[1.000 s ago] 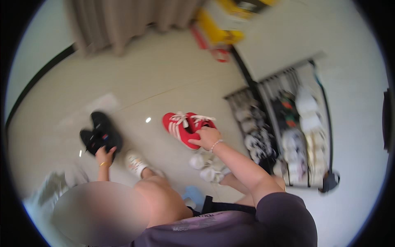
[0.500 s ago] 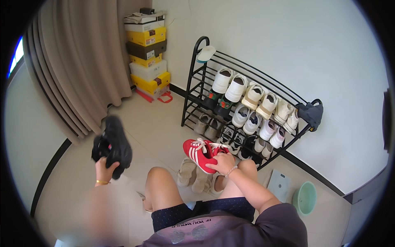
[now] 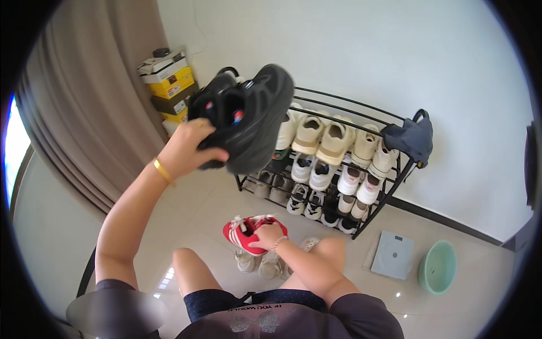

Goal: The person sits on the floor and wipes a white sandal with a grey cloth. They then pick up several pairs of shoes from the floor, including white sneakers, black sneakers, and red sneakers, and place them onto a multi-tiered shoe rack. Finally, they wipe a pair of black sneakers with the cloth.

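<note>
The left hand is closed around the heel end of the black shoes, its thumb along the near side, while some of its fingers are hidden at the collars. The pair is raised at arm's length, toes pointing far and to the right. With the weight hanging out beyond the hand, a grip that catches both heels together looks wise, since a loose one could let one shoe swing or slip.

The right hand holds the red shoes at their heel end, fingers down at an opening, toes to the left, well nearer than the black pair. Keeping this wrist level would likely keep the two side by side and their white laces from catching.

Just below the red shoes, pale shoes stand on the floor near the person's feet; room between the two pairs would help avoid knocking them.

Farther off, the black pair blocks the view of the left end of the rack, so tilting it aside would show the bars and shoes behind. A dark cloth item hangs at the rack's right end. To the right are a scale and a green basin; far left, stacked boxes beside a curtain.
</note>
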The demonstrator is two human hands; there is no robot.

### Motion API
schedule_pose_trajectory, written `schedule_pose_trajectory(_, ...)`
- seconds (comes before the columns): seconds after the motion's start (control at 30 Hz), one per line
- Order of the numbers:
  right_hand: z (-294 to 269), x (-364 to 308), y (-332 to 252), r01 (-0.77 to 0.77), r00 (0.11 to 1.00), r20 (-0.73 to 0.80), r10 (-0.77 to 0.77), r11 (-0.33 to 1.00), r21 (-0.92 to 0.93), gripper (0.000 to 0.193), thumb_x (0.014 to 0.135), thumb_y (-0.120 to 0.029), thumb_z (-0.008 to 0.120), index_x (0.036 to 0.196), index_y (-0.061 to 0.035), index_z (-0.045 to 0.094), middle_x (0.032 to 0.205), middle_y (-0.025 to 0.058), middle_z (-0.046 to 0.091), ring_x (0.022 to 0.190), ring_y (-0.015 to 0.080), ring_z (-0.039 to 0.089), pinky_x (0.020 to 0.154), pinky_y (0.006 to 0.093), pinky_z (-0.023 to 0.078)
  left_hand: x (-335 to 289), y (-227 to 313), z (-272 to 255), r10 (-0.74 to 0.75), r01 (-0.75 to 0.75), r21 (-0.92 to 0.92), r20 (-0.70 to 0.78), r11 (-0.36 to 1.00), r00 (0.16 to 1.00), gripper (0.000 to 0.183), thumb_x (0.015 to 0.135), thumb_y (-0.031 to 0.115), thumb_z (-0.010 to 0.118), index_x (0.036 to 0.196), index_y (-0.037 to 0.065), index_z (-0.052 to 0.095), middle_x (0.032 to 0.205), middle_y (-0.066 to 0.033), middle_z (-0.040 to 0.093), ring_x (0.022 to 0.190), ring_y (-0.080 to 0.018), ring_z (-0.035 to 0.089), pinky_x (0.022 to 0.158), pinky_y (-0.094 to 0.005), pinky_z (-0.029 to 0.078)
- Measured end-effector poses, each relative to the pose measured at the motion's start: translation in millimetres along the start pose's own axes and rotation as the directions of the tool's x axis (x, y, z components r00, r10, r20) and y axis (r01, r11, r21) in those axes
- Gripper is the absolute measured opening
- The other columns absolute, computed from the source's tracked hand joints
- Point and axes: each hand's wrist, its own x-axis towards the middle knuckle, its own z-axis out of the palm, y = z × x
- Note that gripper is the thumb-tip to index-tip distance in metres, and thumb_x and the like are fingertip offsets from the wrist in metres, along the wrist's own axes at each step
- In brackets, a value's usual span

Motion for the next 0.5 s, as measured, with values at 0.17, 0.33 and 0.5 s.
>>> schedule_pose_trajectory(0.17,0,4,10,-0.057,0.998,-0.002,0.057,0.998,0.029,0.038,0.062,-0.046,0.068,0.076,-0.0104,0.067,0.079,0.0098,0.066,0.077,0.0257,0.062,0.082,0.0413,0.038,133,25,76,0.246,-0.250,0.064,0.074,0.966,0.967,0.042,0.065,0.036,0.072,0.073,-0.002,0.058,0.071,-0.0154,0.053,0.074,-0.0329,0.052,0.064,-0.0391,0.042)
schedule_pose_trajectory(0.33,-21,2,3,-0.092,0.995,0.053,0.090,0.995,0.031,0.030,0.063,-0.039,0.069,0.077,-0.0124,0.067,0.080,0.0088,0.066,0.080,0.0244,0.062,0.084,0.0429,0.036,213,44,155,0.251,-0.264,0.041,0.205,0.964,0.946,0.046,0.065,0.042,0.069,0.077,-0.002,0.061,0.077,-0.0169,0.057,0.079,-0.0330,0.055,0.072,-0.0391,0.044)
schedule_pose_trajectory(0.5,-36,-1,32,-0.236,0.972,0.019,0.236,0.969,0.071,0.033,0.065,-0.044,0.069,0.076,-0.0126,0.067,0.078,0.0086,0.066,0.077,0.0235,0.063,0.081,0.0410,0.037,262,71,190,0.204,-0.209,0.004,0.210,0.978,0.956,0.049,0.065,0.042,0.069,0.081,-0.003,0.062,0.079,-0.0182,0.057,0.080,-0.0330,0.055,0.073,-0.0392,0.044)
